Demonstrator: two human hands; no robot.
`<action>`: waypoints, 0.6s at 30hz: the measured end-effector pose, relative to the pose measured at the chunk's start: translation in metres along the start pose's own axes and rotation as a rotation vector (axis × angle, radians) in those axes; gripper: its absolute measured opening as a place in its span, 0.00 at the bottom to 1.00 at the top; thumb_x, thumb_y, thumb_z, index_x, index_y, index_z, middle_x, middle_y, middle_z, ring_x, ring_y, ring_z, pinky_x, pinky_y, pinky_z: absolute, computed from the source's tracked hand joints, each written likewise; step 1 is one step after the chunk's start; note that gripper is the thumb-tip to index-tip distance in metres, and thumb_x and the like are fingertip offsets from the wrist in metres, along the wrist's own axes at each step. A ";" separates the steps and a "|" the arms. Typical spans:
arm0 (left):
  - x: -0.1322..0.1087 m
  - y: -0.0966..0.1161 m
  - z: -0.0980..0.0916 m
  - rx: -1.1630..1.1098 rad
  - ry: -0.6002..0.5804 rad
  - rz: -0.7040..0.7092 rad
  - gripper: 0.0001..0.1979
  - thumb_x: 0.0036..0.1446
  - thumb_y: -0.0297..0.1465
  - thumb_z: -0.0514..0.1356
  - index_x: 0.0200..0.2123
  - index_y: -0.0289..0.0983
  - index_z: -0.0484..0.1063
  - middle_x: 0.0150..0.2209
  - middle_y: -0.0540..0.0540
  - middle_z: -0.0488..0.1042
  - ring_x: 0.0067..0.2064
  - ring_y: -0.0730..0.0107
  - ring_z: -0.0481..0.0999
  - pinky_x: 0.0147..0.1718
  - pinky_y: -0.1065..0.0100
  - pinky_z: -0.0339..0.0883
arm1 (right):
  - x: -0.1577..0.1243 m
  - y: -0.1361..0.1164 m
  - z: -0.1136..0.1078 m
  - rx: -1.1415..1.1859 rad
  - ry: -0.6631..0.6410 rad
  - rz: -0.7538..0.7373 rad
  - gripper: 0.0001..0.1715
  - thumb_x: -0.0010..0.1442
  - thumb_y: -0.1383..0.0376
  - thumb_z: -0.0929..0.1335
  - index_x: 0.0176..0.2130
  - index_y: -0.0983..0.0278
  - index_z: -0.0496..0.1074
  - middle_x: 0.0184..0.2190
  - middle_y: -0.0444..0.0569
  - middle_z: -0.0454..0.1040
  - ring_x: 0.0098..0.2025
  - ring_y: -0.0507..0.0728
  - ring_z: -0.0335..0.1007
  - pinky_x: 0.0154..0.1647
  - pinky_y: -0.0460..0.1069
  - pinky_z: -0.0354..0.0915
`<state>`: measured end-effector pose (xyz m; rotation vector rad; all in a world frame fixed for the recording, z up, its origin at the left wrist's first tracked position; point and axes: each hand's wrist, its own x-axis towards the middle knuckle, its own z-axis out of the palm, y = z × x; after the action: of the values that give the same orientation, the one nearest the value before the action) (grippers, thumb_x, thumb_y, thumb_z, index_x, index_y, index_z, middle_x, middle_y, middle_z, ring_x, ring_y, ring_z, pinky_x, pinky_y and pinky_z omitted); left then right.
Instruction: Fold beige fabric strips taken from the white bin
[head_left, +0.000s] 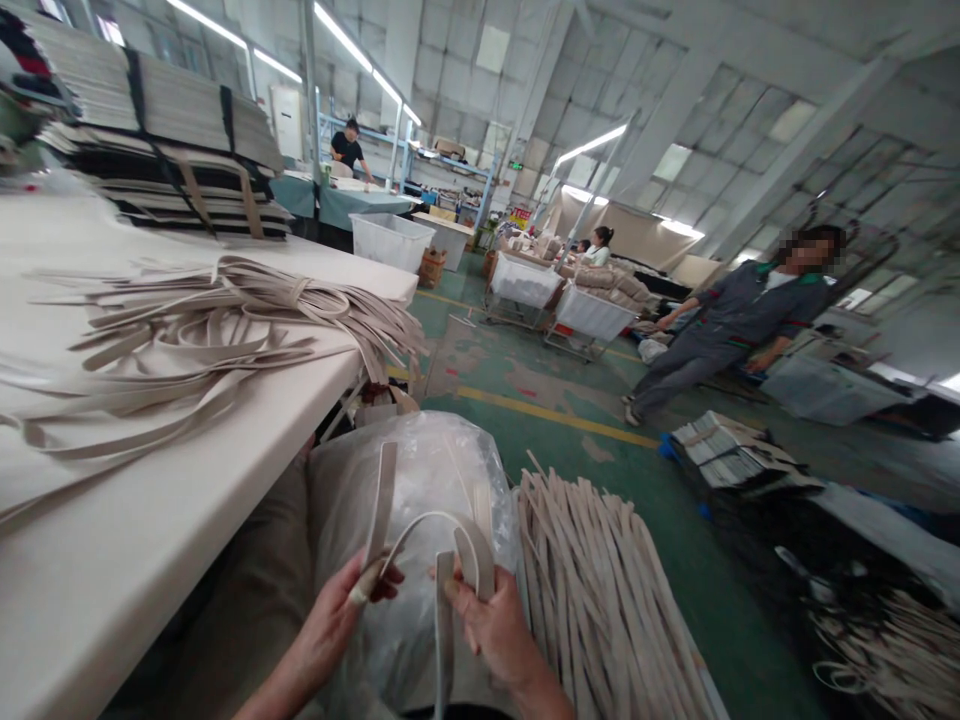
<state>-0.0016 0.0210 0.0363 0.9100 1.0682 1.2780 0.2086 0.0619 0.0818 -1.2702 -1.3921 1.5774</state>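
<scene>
A beige fabric strap arcs between my two hands. My left hand is closed on it, and one stretch stands up above the fingers. My right hand pinches the strap too, with a length hanging down below the thumb. Under both hands bulges a clear plastic bag, its contents blurred. Many similar loose straps lie in a long pile at the right of the bag. To the left, a tied bundle of straps rests on the pale table.
Strapped stacks of flat material sit at the table's back. A person in grey walks on the green floor at the right, near a bundled stack. White bins stand farther off. Another person works at a far table.
</scene>
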 end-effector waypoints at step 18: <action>-0.020 -0.015 0.031 0.229 -0.336 -0.115 0.20 0.58 0.50 0.56 0.30 0.40 0.77 0.30 0.44 0.75 0.35 0.58 0.71 0.39 0.61 0.66 | 0.013 -0.016 0.010 0.257 0.093 -0.066 0.28 0.52 0.45 0.73 0.33 0.69 0.75 0.10 0.34 0.55 0.11 0.44 0.45 0.12 0.42 0.48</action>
<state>0.0326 0.0011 0.0328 1.1727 0.9941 0.8802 0.1933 0.0734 0.0935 -1.1175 -1.1220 1.5739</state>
